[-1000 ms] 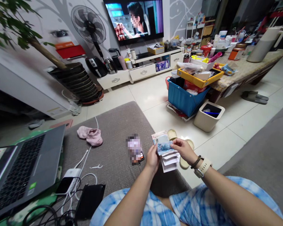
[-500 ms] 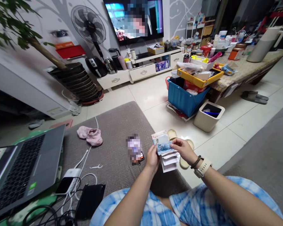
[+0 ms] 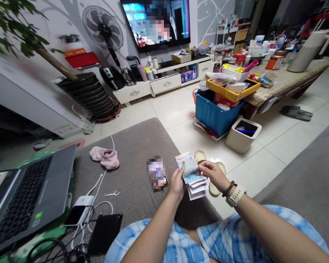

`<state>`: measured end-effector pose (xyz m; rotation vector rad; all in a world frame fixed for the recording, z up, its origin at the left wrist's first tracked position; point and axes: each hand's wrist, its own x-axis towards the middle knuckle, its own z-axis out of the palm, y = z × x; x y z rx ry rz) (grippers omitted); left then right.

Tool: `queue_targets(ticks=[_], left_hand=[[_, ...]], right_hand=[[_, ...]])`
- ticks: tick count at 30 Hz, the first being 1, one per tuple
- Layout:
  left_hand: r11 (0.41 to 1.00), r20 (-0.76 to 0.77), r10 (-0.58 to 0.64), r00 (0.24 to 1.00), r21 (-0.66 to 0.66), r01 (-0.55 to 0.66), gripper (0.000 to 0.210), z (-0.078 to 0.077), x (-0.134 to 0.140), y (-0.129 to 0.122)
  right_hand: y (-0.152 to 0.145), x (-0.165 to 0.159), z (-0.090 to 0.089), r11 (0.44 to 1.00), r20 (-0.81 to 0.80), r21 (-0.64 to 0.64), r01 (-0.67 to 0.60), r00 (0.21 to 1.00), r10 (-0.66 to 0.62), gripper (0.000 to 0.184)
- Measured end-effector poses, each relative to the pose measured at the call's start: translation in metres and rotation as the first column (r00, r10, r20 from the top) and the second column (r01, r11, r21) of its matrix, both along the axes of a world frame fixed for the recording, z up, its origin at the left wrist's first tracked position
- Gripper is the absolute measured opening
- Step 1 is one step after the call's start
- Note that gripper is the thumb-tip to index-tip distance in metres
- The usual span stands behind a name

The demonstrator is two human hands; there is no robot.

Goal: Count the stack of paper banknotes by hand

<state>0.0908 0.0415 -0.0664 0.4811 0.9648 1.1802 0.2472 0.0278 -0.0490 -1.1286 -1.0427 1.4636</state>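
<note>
Both of my hands hold a fanned stack of banknotes [image 3: 192, 176] above the front edge of a grey sofa seat [image 3: 137, 146]. My left hand [image 3: 177, 183] grips the stack's left side from below. My right hand [image 3: 214, 174], with a watch and bead bracelet at the wrist, pinches the top blue-green note at its right edge. Pinkish and whitish notes stick out under the top one. A phone [image 3: 157, 174] lies on the seat just left of my left hand.
An open laptop [image 3: 24, 197] sits at the left, with cables, a white charger [image 3: 83, 202] and a black pouch [image 3: 104, 231] in front. Pink socks [image 3: 105, 157] lie on the seat. Slippers [image 3: 208, 171], a beige bin [image 3: 242, 134] and a blue box [image 3: 215, 113] stand on the tiled floor.
The top blue-green note has shifted a little under my right thumb, and the fan sits slightly higher. My arms have stayed in place.
</note>
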Motion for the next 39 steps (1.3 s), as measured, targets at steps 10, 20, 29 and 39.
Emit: queue_targets(ticks=[10,20,29,39], left_hand=[[0.999,0.003,-0.031,1.0,0.018,0.03,0.039,-0.002,0.0,0.0],[0.996,-0.032,-0.073,0.997,0.039,0.074,0.044,-0.005,-0.002,-0.001],[0.997,0.005,-0.07,0.998,0.04,0.07,0.042,-0.003,0.0,-0.001],[1.0,0.005,0.009,1.0,0.005,-0.009,0.041,-0.008,-0.001,0.001]], right_hand=[[0.003,0.0,-0.014,0.997,0.031,-0.007,0.082,0.996,-0.082,0.042],[0.003,0.0,-0.015,0.995,0.102,-0.011,0.101,0.99,-0.099,0.038],[0.003,0.0,-0.011,0.999,0.057,-0.037,0.04,0.998,-0.038,0.035],[0.004,-0.001,-0.01,0.998,0.015,-0.058,0.038,0.999,-0.037,0.034]])
